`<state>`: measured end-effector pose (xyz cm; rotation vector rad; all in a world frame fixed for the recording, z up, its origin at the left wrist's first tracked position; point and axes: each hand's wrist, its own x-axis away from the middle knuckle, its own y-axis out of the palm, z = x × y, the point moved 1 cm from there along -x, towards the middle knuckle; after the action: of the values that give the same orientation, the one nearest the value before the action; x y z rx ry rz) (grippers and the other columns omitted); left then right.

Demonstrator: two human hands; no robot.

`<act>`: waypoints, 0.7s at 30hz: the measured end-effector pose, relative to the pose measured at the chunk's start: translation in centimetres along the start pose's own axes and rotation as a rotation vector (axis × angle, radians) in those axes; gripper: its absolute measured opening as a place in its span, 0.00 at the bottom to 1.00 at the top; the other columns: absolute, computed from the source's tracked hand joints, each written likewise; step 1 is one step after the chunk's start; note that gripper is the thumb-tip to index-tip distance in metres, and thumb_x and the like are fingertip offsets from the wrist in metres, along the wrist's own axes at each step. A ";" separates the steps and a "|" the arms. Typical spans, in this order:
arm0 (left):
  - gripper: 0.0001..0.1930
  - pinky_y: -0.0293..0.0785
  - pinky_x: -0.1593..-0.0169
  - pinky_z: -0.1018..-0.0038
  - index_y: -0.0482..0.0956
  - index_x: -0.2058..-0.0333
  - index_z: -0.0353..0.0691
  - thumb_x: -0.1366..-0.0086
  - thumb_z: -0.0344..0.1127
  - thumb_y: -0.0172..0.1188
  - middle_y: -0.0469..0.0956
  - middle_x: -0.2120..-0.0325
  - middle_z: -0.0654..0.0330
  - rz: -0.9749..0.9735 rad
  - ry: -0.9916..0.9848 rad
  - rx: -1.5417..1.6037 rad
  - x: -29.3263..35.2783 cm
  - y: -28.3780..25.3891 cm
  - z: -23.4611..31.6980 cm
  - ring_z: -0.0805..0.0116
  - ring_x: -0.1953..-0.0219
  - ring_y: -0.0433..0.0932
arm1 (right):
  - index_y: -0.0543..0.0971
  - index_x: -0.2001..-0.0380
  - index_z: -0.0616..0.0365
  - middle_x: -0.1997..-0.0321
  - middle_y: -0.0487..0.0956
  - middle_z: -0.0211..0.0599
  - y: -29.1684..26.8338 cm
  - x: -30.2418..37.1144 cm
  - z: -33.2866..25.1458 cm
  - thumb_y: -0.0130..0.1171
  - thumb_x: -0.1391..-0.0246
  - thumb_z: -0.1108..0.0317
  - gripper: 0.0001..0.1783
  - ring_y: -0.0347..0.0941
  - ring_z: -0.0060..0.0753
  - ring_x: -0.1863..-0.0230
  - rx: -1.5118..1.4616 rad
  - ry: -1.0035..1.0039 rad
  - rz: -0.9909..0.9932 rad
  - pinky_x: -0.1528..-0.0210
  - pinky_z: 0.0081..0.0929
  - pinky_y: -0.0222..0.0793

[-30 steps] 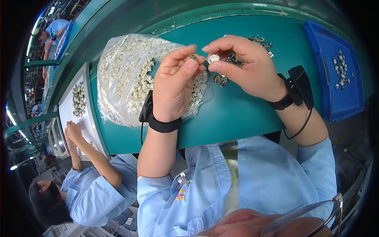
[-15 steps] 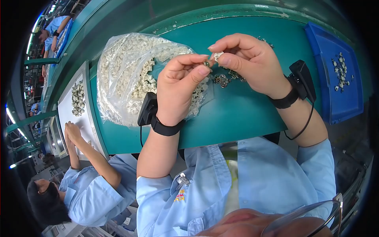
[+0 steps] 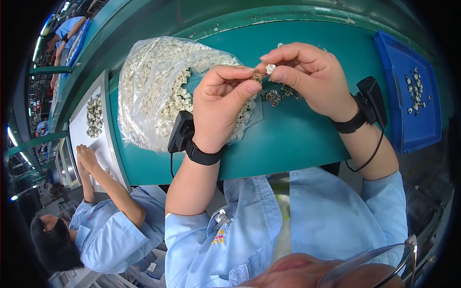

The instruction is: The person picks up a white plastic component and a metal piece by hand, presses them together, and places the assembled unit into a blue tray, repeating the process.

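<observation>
Between thumb and fingers, my right hand (image 3: 312,77) pinches a small white plastic part (image 3: 271,69). My left hand (image 3: 223,98) is closed just to the left of it, its thumb and forefinger pinching a small metallic piece (image 3: 258,78) mostly hidden by the fingertips. The two hands almost meet above the green table. Beneath them lies a cluster of small metal parts (image 3: 272,98), partly covered by my right hand. Left of my left hand, an opened clear plastic bag (image 3: 139,96) spreads over the table, full of white plastic parts (image 3: 180,96) like the one held.
A blue tray (image 3: 410,134) at the right holds several small white-and-metal pieces (image 3: 417,91). At the left, a co-worker (image 3: 110,225) sits at a white tray (image 3: 79,127) with a pile of parts (image 3: 94,115). A green ledge (image 3: 269,13) borders the table's far side.
Both hands have shifted slightly to the right. The white part has turned a little in my right fingertips, and the metallic piece is now more hidden by my left fingers.
</observation>
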<state>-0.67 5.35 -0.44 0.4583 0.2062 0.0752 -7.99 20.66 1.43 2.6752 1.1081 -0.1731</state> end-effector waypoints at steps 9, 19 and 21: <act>0.09 0.72 0.61 0.79 0.72 0.70 0.33 0.50 0.17 0.58 0.73 0.67 0.56 -0.043 0.085 -0.130 0.2 0.1 -0.4 0.72 0.65 0.73 | 0.73 0.67 0.62 0.68 0.73 0.34 0.3 0.2 1.0 0.57 0.55 0.78 0.09 0.68 0.23 0.67 0.079 -0.252 0.003 0.67 0.18 0.65; 0.08 0.71 0.62 0.80 0.73 0.71 0.33 0.51 0.17 0.58 0.73 0.68 0.57 -0.008 0.173 -0.237 0.5 0.1 -0.1 0.73 0.67 0.73 | 0.74 0.68 0.60 0.68 0.73 0.37 0.3 0.2 -0.2 0.58 0.58 0.80 0.11 0.70 0.33 0.67 0.619 -0.588 -0.067 0.65 0.25 0.66; 0.07 0.71 0.63 0.80 0.74 0.72 0.33 0.51 0.17 0.59 0.73 0.69 0.57 0.023 0.182 -0.270 0.5 0.2 -0.1 0.74 0.68 0.73 | 0.74 0.68 0.60 0.68 0.74 0.38 0.4 0.1 -0.2 0.58 0.59 0.80 0.11 0.70 0.34 0.67 0.648 -0.603 -0.060 0.65 0.26 0.66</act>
<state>-0.20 5.59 -0.52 0.1841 0.3648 0.1655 -7.64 20.50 1.64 2.7509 1.0374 -1.4561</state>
